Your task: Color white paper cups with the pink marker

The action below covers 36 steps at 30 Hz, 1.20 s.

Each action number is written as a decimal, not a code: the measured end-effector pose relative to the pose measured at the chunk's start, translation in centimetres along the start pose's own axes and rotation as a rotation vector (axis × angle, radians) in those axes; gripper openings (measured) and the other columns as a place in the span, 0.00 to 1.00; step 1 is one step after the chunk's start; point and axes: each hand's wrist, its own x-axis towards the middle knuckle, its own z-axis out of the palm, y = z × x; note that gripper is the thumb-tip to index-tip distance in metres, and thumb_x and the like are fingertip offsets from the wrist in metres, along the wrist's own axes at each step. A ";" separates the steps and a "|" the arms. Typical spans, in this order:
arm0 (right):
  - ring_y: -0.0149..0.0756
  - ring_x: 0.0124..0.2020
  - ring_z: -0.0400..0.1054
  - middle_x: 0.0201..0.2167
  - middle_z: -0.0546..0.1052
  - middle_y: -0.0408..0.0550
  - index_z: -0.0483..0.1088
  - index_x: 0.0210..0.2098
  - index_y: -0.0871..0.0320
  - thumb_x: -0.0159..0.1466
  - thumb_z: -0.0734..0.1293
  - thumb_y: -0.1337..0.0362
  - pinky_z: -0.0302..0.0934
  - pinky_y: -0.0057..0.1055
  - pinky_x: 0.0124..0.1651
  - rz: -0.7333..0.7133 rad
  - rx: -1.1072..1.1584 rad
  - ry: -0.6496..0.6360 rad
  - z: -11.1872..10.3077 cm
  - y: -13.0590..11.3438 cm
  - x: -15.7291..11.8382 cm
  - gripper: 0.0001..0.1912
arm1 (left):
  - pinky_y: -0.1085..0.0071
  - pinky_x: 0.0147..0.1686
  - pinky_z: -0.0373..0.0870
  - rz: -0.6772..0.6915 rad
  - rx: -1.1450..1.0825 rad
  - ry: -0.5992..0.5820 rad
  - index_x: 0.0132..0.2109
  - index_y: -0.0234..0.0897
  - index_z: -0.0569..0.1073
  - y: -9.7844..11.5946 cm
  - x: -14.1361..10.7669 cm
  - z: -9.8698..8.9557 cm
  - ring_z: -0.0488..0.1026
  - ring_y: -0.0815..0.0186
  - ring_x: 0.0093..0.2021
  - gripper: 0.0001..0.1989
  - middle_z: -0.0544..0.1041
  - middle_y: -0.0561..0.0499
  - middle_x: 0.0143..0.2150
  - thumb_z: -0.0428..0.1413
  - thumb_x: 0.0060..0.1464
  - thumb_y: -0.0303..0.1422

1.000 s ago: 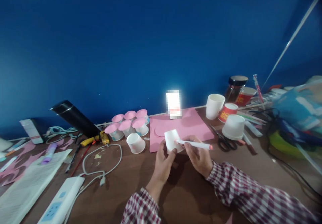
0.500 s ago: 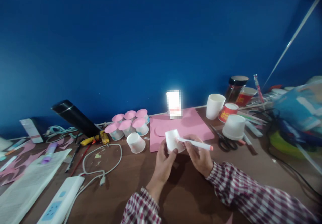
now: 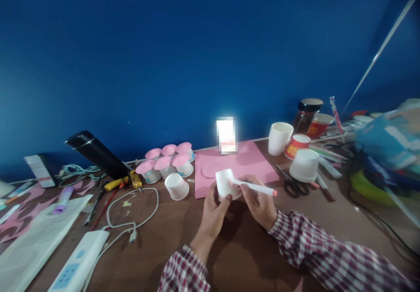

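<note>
Between the thumb and fingers of my left hand (image 3: 215, 211) is a white paper cup (image 3: 225, 182), held over the near edge of a pink paper sheet (image 3: 254, 160). My right hand (image 3: 260, 204) grips a white marker pen (image 3: 257, 187) with a pinkish-orange end. The pen's tip meets the cup's side, where faint pinkish marks show. Another white cup (image 3: 177, 187) stands to the left of my hands. Behind it are several cups topped with pink paper (image 3: 182, 160). On the sheet lies a pink paper circle (image 3: 209, 170).
Black scissors (image 3: 295, 188) and an upside-down white cup (image 3: 304, 166) lie to the right, near a red cup (image 3: 297, 146) and a tall white cup (image 3: 280, 138). Leftward are a power strip (image 3: 78, 261), a white cable (image 3: 156, 209), a glue stick (image 3: 63, 200) and a black flask (image 3: 98, 154).
Both hands, the cup and the pen look almost the same as before. The whole view has shifted very slightly.
</note>
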 end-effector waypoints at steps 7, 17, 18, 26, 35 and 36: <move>0.36 0.37 0.74 0.37 0.77 0.48 0.67 0.44 0.55 0.69 0.59 0.61 0.70 0.29 0.38 0.000 0.002 -0.016 0.0 0.2 0.0 0.08 | 0.65 0.50 0.66 -0.014 0.020 -0.005 0.54 0.36 0.67 0.3 0.0 0.0 0.71 0.60 0.49 0.21 0.75 0.45 0.49 0.57 0.54 0.37; 0.36 0.34 0.73 0.34 0.76 0.47 0.67 0.42 0.54 0.69 0.59 0.61 0.69 0.30 0.37 -0.005 -0.050 -0.025 0.0 0.2 -0.1 0.07 | 0.66 0.50 0.66 0.004 0.008 0.000 0.54 0.36 0.67 -0.3 0.0 -0.1 0.71 0.60 0.49 0.21 0.75 0.45 0.49 0.57 0.54 0.36; 0.36 0.34 0.73 0.34 0.76 0.47 0.67 0.42 0.55 0.69 0.59 0.61 0.69 0.30 0.37 -0.007 -0.058 -0.026 0.0 0.2 -0.1 0.07 | 0.66 0.50 0.66 0.006 0.003 0.001 0.54 0.36 0.67 -0.3 0.0 -0.1 0.72 0.60 0.49 0.22 0.75 0.45 0.49 0.57 0.54 0.36; 0.36 0.31 0.72 0.31 0.75 0.47 0.67 0.41 0.56 0.68 0.59 0.60 0.68 0.30 0.34 -0.021 -0.132 -0.034 -0.2 -0.3 0.0 0.08 | 0.65 0.50 0.66 0.001 -0.001 0.018 0.55 0.36 0.67 -0.3 0.1 -0.1 0.72 0.59 0.49 0.23 0.75 0.44 0.49 0.58 0.53 0.38; 0.36 0.31 0.70 0.30 0.73 0.47 0.66 0.39 0.56 0.69 0.58 0.61 0.67 0.31 0.34 -0.042 -0.115 0.044 -0.3 -0.6 0.2 0.08 | 0.65 0.53 0.65 0.018 -0.005 0.018 0.57 0.36 0.66 -0.4 0.0 -0.1 0.71 0.60 0.52 0.23 0.75 0.45 0.52 0.57 0.55 0.37; 0.36 0.31 0.70 0.31 0.73 0.48 0.66 0.39 0.57 0.69 0.58 0.61 0.67 0.32 0.34 -0.045 -0.117 0.051 -0.3 -0.6 0.2 0.08 | 0.65 0.53 0.65 0.017 -0.010 0.020 0.56 0.36 0.66 -0.5 0.0 -0.1 0.71 0.60 0.51 0.23 0.75 0.45 0.52 0.57 0.55 0.37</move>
